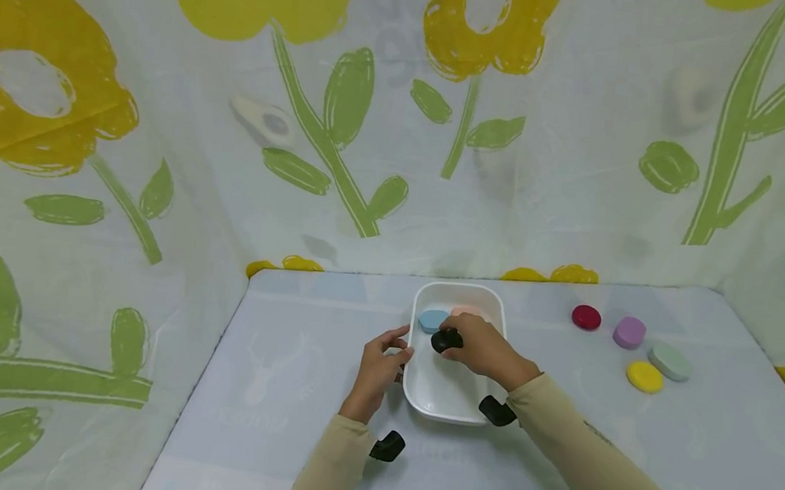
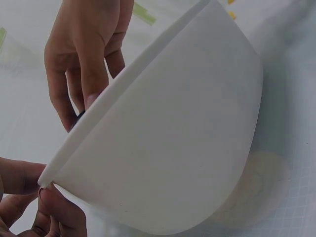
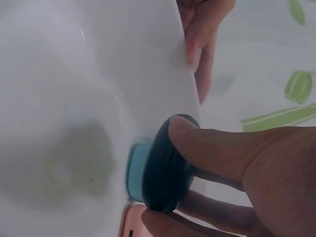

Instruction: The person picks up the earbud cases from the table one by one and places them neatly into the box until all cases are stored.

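Observation:
My right hand pinches a small dark rounded case between thumb and fingers, holding it inside a white plastic tub. In the right wrist view a thin slot outline shows on the case's side. Just beyond it in the tub lie a light blue piece and a pink piece, the pink one partly covered by my right hand. My left hand grips the tub's left rim, thumb on one side and fingers on the other. The left wrist view catches the tub's outer wall tilted across it.
To the right on the white-covered table lie a red disc, a purple piece, a pale green oval and a yellow disc. Flower-printed cloth hangs behind and at both sides.

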Tool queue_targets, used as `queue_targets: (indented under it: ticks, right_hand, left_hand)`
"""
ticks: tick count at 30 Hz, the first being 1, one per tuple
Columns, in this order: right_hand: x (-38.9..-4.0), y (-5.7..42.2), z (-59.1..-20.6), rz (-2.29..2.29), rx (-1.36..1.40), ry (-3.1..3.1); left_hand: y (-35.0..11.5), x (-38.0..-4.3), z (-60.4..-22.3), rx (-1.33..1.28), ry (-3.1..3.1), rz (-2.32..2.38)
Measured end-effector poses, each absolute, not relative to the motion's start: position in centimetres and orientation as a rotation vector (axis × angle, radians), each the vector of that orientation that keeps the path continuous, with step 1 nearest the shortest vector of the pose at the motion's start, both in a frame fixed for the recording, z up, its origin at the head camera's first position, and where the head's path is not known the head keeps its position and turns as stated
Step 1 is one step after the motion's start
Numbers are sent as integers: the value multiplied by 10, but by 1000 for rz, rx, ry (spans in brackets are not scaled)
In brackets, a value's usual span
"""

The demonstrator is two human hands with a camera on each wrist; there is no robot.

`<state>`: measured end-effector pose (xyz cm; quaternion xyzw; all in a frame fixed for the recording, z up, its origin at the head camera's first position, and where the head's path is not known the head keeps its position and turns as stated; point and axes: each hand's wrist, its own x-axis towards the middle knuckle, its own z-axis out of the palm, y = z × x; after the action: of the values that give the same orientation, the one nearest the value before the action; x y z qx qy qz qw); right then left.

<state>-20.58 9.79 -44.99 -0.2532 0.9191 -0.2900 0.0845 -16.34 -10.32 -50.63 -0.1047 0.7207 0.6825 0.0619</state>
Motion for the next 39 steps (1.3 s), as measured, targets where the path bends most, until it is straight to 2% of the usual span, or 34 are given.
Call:
queue_targets:
  ticks: [8, 14, 22, 39]
  right_hand:
    - [-210, 97, -458, -990, -803, 2764]
    - [-200, 119, -458, -1166, -740, 2830]
    - [-183, 183, -461, -1260, -435, 3013]
    - [-151, 307, -501, -1110, 50, 3222]
  left_hand:
    - [-103, -164, -506, -306, 2166, 2078]
    - [-101, -163, -506, -306, 2169, 2080]
    - [-101, -163, -506, -299, 2176, 2074]
    - [-100, -163, -506, -289, 2186, 2074]
